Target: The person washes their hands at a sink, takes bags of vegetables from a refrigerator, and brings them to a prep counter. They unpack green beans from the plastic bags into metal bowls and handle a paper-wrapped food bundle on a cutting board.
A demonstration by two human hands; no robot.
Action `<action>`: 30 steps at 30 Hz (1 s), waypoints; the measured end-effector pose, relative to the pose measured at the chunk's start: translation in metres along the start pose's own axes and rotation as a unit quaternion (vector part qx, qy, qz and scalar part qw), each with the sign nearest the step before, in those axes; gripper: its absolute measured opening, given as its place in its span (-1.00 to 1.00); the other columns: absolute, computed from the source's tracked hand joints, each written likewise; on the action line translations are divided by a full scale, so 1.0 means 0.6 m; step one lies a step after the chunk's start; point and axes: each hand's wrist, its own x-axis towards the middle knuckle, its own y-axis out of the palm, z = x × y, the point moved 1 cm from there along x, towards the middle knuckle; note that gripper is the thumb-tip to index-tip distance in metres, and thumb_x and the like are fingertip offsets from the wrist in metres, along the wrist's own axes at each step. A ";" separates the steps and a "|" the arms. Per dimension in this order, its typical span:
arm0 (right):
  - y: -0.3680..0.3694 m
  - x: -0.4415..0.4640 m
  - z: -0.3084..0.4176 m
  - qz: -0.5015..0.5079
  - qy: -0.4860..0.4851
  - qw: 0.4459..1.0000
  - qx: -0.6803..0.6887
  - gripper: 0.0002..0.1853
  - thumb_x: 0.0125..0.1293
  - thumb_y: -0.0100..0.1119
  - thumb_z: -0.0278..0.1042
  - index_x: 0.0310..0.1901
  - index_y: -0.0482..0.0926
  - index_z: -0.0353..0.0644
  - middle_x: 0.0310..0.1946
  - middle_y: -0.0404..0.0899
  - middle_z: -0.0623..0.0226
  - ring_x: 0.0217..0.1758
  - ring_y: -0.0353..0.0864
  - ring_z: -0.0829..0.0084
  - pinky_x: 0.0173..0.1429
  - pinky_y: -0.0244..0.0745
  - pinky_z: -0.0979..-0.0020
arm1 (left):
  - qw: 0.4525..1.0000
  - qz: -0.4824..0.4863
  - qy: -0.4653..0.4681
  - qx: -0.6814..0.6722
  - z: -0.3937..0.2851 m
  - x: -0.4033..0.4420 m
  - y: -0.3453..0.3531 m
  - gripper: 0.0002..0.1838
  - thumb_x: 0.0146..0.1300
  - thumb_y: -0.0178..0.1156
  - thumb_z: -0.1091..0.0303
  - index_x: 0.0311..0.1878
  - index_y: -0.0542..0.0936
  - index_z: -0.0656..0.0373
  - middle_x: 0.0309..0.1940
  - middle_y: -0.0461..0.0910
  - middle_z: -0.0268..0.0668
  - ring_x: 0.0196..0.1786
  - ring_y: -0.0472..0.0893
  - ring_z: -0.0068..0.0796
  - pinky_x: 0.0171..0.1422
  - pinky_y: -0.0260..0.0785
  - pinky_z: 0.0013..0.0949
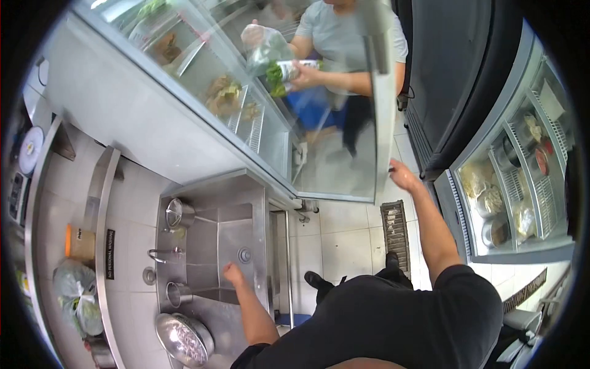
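Note:
My right hand (404, 176) is closed on the handle at the edge of the open glass fridge door (332, 178). Over the steel sink (230, 246) hangs my left hand (232, 274), its fingers curled; whether anything is inside them is too small to tell. Behind the glass, a co-worker (344, 43) holds a plastic bag (267, 52) and a wrapped bunch of leafy greens (283, 74). Produce in bags (224, 95) lies on the fridge's wire shelves.
A metal bowl (184, 340) and steel pots (178, 294) stand beside the sink. Wall shelves (104, 203) run along the left. Another fridge (516, 184) with food is at the right. A drain grate (395, 237) crosses the tiled floor near my feet.

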 end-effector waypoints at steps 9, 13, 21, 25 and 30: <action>-0.002 -0.062 0.044 0.174 0.014 0.984 -0.030 -0.72 0.37 0.25 -0.38 0.07 0.64 -0.24 -0.12 0.73 0.14 0.04 0.68 0.38 0.16 0.58 0.32 | 0.918 0.373 -0.072 0.110 -0.261 -0.426 0.179 -0.23 0.31 0.43 0.18 0.49 0.33 0.21 0.42 0.43 -0.04 0.46 0.45 -0.09 0.50 0.33 -0.13; -0.037 -0.020 0.248 -0.055 -0.186 0.975 0.111 -0.57 0.44 0.29 -0.26 0.26 0.52 -0.20 0.14 0.63 0.10 -0.03 0.70 0.37 0.03 0.65 0.29 | 0.852 0.481 -0.051 0.201 -0.366 -0.567 0.210 0.22 0.13 0.59 0.00 0.63 0.01 0.31 0.57 0.21 0.13 0.56 0.34 0.04 0.60 0.24 -0.04; 0.101 0.228 0.416 0.010 0.030 0.936 0.351 0.09 0.33 0.41 0.20 0.63 0.01 -0.22 0.56 0.17 -0.12 0.55 0.31 0.12 0.45 0.41 0.11 | 0.921 0.329 0.171 0.119 -0.353 -0.685 0.263 0.53 -0.16 0.77 0.02 0.68 -0.17 0.26 0.62 -0.07 0.13 0.52 0.31 0.09 0.56 0.28 0.11; 0.213 0.308 0.357 0.052 -0.003 0.941 0.334 0.01 0.36 0.34 0.14 0.60 0.08 -0.31 0.57 0.17 -0.15 0.65 0.15 -0.03 0.63 0.17 0.06 | 0.925 0.288 0.234 0.085 -0.428 -0.631 0.294 0.40 -0.02 0.69 0.25 0.69 -0.17 0.17 0.63 -0.07 0.08 0.52 0.33 0.07 0.50 0.35 0.09; 0.145 0.250 0.426 -0.062 -0.006 0.971 0.232 -0.15 0.34 0.32 -0.03 0.53 0.23 -0.33 0.51 0.23 -0.19 0.60 0.23 -0.05 0.62 0.22 0.12 | 0.943 0.287 0.143 0.093 -0.423 -0.536 0.290 0.12 0.20 0.55 0.17 0.64 0.04 0.34 0.57 0.11 0.15 0.45 0.42 0.05 0.45 0.42 -0.02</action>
